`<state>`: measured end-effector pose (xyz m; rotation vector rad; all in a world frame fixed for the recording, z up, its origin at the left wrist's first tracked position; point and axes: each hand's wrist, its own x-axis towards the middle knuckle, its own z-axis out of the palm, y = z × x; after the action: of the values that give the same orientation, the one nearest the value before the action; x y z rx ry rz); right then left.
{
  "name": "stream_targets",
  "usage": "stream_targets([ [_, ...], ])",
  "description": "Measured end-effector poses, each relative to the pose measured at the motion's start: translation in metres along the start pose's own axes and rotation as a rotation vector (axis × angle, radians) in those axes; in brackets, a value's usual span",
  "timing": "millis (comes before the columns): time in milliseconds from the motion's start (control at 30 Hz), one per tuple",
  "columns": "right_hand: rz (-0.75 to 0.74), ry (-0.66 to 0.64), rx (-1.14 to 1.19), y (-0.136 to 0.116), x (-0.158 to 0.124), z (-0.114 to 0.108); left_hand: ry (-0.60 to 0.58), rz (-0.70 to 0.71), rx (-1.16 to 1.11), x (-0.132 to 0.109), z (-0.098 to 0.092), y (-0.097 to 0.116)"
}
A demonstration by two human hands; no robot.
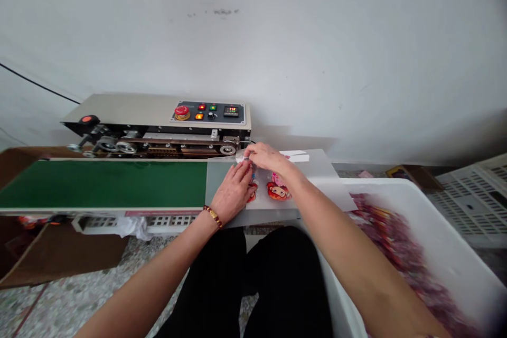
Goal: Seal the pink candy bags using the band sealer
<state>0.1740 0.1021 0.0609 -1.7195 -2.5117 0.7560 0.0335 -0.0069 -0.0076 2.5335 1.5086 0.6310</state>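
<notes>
My left hand (233,190), with a beaded bracelet on its wrist, is around a clear plastic packet with a red-haired cartoon figure (251,194), which it partly covers. My right hand (266,157) pinches the upper edge of this packet, close to the inlet end of a band sealing machine (158,116). Its fingertips nearly meet those of my left hand. Just right of them, a second packet with a cartoon face (278,191) lies on the pale board (317,185). My right forearm crosses in front of the board.
A green conveyor belt (106,184) runs left along the machine. A white tub (392,187) of pinkish packets (396,243) stands at the right, beside a white plastic crate (471,195). A cardboard box (67,253) sits below the belt's left end.
</notes>
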Motion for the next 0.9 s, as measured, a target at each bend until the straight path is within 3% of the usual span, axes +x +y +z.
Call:
stream_targets([
  [100,-0.016,-0.003,0.045,0.003,-0.002,-0.002,0.006,-0.008,-0.002,0.000,0.000,0.001],
  [300,-0.016,0.234,-0.012,0.010,-0.033,-0.010,-0.011,-0.031,-0.021,0.001,-0.004,0.000],
  [433,-0.068,0.239,-0.078,0.019,-0.057,-0.013,-0.035,-0.046,-0.030,-0.002,-0.011,-0.009],
  [700,0.032,0.323,-0.353,0.057,-0.111,0.021,-0.041,-0.026,-0.093,-0.020,-0.023,-0.045],
  [800,-0.020,0.319,-0.322,0.054,-0.108,0.032,-0.045,-0.014,-0.087,-0.032,-0.034,-0.066],
  [900,-0.135,0.289,-0.305,0.035,-0.088,0.034,-0.038,-0.055,-0.023,-0.048,-0.049,-0.089],
])
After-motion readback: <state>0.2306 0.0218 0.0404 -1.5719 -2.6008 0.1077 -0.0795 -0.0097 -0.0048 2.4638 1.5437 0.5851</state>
